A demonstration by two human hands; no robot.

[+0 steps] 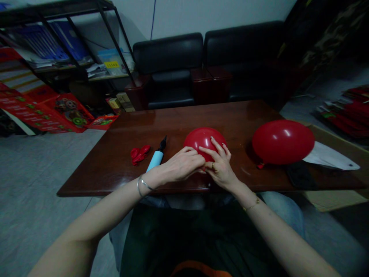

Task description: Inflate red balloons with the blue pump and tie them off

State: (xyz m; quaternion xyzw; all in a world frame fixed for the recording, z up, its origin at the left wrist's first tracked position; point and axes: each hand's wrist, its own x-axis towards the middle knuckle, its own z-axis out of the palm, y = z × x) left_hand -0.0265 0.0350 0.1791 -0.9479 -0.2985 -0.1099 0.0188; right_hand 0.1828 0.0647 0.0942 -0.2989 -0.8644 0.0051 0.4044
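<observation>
A red inflated balloon [198, 140] is between my hands over the near part of the brown table [219, 115]. My left hand [186, 163] has its fingers closed at the balloon's near end, around its neck. My right hand [219, 163] pinches at the same neck with thumb and index finger, its other fingers spread over the balloon's side. Left of my hands lie a light blue pump [155, 159] with a black nozzle and a small pile of uninflated red balloons [140, 154]. A second inflated red balloon [284, 141], its neck knotted, rests at the right.
Beside the second balloon are a white flat object [331, 156] and a dark item [301, 176]. Black sofas [170, 55] stand behind the table. A shelf [111, 77] with folders and red boxes [66, 113] are at the left, a cardboard box [331, 201] at the right.
</observation>
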